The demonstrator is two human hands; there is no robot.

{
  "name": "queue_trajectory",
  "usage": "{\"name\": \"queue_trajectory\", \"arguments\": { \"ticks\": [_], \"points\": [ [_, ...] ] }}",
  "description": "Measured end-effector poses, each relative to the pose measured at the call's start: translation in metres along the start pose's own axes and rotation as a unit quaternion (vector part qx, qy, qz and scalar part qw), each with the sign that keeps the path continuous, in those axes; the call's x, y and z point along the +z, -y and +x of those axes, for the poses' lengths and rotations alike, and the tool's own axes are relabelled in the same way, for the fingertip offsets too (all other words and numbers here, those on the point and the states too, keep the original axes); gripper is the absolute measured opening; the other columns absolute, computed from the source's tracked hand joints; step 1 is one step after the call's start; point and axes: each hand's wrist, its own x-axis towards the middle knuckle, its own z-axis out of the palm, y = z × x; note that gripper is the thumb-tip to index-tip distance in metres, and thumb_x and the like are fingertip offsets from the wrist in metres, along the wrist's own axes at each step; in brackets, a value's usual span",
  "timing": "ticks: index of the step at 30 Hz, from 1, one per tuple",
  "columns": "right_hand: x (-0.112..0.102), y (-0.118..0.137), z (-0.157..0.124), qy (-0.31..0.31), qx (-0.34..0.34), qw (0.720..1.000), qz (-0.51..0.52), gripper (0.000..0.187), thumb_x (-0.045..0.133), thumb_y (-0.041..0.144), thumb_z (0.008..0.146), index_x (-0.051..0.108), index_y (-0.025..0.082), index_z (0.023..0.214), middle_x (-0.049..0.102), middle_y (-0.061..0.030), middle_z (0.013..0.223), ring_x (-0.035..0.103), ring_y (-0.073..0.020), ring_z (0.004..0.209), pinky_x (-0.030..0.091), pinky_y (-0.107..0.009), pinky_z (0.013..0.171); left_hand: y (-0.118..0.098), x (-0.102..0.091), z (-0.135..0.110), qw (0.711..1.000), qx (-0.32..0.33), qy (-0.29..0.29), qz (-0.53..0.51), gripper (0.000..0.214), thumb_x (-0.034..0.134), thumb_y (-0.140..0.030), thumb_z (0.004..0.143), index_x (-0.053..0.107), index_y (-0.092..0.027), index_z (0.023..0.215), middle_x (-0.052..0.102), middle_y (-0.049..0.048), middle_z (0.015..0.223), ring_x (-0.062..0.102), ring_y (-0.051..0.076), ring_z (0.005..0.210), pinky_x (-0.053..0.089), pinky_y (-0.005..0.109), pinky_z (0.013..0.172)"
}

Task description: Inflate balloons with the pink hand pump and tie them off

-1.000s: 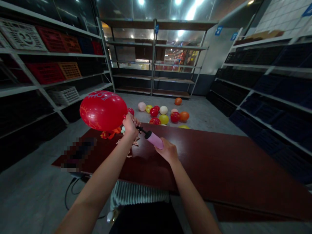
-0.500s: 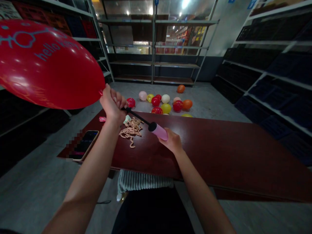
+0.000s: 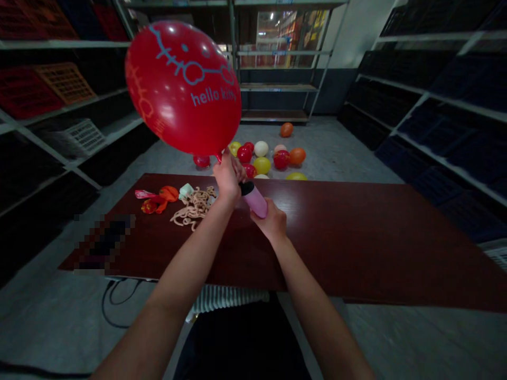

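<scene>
A large inflated red balloon [image 3: 180, 100] printed with "hello kitty" stands above my left hand [image 3: 228, 177], neck downward. My left hand is closed around the balloon's neck and the front end of a hand pump, so the nozzle is hidden. The pump's pink barrel [image 3: 255, 201] has a black collar, which sits close against my left hand. My right hand [image 3: 274, 220] is wrapped round the barrel's lower end. To the left on the tabletop lie a tangle of beige, curly strips [image 3: 194, 206], a pale green lump [image 3: 186, 190] and limp orange-red balloons [image 3: 161, 199].
The dark red table [image 3: 356, 232] extends to the right. Behind it, several inflated balloons [image 3: 261, 165] lie on the grey floor. Shelves with crates [image 3: 63, 84] line the left side; more racks stand at the back and right. A blurred-out dark object [image 3: 106, 243] rests at the table's left.
The black rod between my hands has slid into the pink barrel, bringing the hands together. The balloon has swung from the far left to upright near the centre. The view has shifted too.
</scene>
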Motion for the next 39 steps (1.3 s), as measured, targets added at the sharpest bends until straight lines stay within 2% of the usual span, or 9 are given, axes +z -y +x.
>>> {"name": "queue_trajectory", "arguments": {
  "ticks": [3, 7, 13, 19, 23, 27, 30, 35, 39],
  "points": [
    [0.0, 0.0, 0.001, 0.007, -0.01, 1.0, -0.005, 0.042, 0.065, 0.047, 0.082, 0.062, 0.021, 0.115, 0.077, -0.0088, 0.095, 0.073, -0.0263, 0.078, 0.048, -0.032, 0.065, 0.0, -0.006, 0.001, 1.0, 0.001, 0.0, -0.002, 0.056, 0.043, -0.028, 0.105, 0.029, -0.021, 0.051, 0.024, -0.0061, 0.038, 0.023, 0.009, 0.028, 0.018, 0.024, 0.032],
    [-0.001, 0.002, 0.001, 0.014, -0.048, 0.999, -0.006, 0.04, 0.066, 0.047, 0.083, 0.063, 0.021, 0.113, 0.076, -0.0079, 0.094, 0.073, -0.0247, 0.08, 0.047, -0.03, 0.065, -0.011, -0.018, 0.001, 1.0, -0.003, -0.027, 0.002, 0.054, 0.042, -0.033, 0.105, 0.03, -0.021, 0.054, 0.024, -0.0074, 0.038, 0.022, 0.008, 0.028, 0.019, 0.022, 0.033],
    [-0.002, 0.01, -0.002, 0.034, -0.12, 0.992, -0.021, 0.041, 0.068, 0.048, 0.085, 0.065, 0.021, 0.115, 0.077, -0.0068, 0.103, 0.073, -0.0229, 0.087, 0.047, -0.028, 0.067, -0.032, -0.053, 0.0, 0.996, -0.015, -0.088, -0.026, 0.051, 0.042, -0.029, 0.103, 0.027, -0.021, 0.055, 0.024, -0.0081, 0.038, 0.023, 0.007, 0.028, 0.021, 0.023, 0.035],
    [0.0, 0.011, -0.007, 0.049, -0.163, 0.985, -0.026, 0.042, 0.069, 0.047, 0.085, 0.066, 0.021, 0.117, 0.077, -0.0068, 0.103, 0.073, -0.0215, 0.087, 0.049, -0.028, 0.07, -0.075, -0.084, 0.002, 0.991, 0.027, -0.121, -0.044, 0.05, 0.049, -0.029, 0.099, 0.025, -0.022, 0.055, 0.024, -0.0079, 0.041, 0.022, 0.007, 0.03, 0.022, 0.023, 0.036],
    [0.002, 0.009, -0.007, 0.047, -0.184, 0.982, -0.01, 0.043, 0.069, 0.046, 0.084, 0.065, 0.019, 0.118, 0.077, -0.0078, 0.104, 0.074, -0.022, 0.09, 0.051, -0.029, 0.073, -0.114, -0.093, 0.004, 0.991, 0.041, -0.12, -0.042, 0.051, 0.047, -0.03, 0.1, 0.024, -0.021, 0.056, 0.023, -0.0071, 0.041, 0.022, 0.008, 0.031, 0.022, 0.022, 0.036],
    [-0.001, 0.011, -0.007, 0.043, -0.184, 0.982, 0.023, 0.042, 0.07, 0.043, 0.084, 0.064, 0.02, 0.119, 0.077, -0.0078, 0.105, 0.074, -0.0224, 0.092, 0.053, -0.03, 0.077, -0.148, -0.086, -0.001, 0.99, 0.074, -0.115, -0.034, 0.051, 0.045, -0.031, 0.104, 0.025, -0.021, 0.058, 0.021, -0.0072, 0.041, 0.021, 0.007, 0.032, 0.023, 0.022, 0.038],
    [-0.005, 0.013, -0.008, 0.048, -0.168, 0.984, 0.046, 0.042, 0.07, 0.041, 0.083, 0.063, 0.019, 0.118, 0.077, -0.008, 0.106, 0.074, -0.0226, 0.091, 0.054, -0.031, 0.076, -0.157, -0.07, -0.007, 0.991, 0.091, -0.088, -0.032, 0.053, 0.048, -0.036, 0.104, 0.025, -0.021, 0.059, 0.022, -0.0059, 0.041, 0.021, 0.008, 0.033, 0.024, 0.024, 0.038],
    [-0.009, 0.007, -0.007, 0.028, -0.123, 0.991, 0.048, 0.041, 0.072, 0.042, 0.082, 0.063, 0.02, 0.115, 0.077, -0.0073, 0.099, 0.074, -0.0238, 0.084, 0.054, -0.032, 0.073, -0.145, -0.031, -0.01, 0.994, 0.099, -0.051, -0.004, 0.053, 0.043, -0.041, 0.107, 0.026, -0.021, 0.061, 0.021, -0.0063, 0.041, 0.02, 0.008, 0.033, 0.021, 0.024, 0.038],
    [-0.007, 0.001, -0.005, 0.012, -0.084, 0.995, 0.054, 0.041, 0.07, 0.044, 0.082, 0.062, 0.02, 0.114, 0.076, -0.0078, 0.096, 0.074, -0.0243, 0.08, 0.052, -0.031, 0.07, -0.118, -0.004, -0.001, 0.995, 0.098, -0.028, 0.013, 0.052, 0.038, -0.034, 0.109, 0.024, -0.022, 0.06, 0.017, -0.0075, 0.042, 0.018, 0.007, 0.033, 0.019, 0.023, 0.038]
  ]
}}
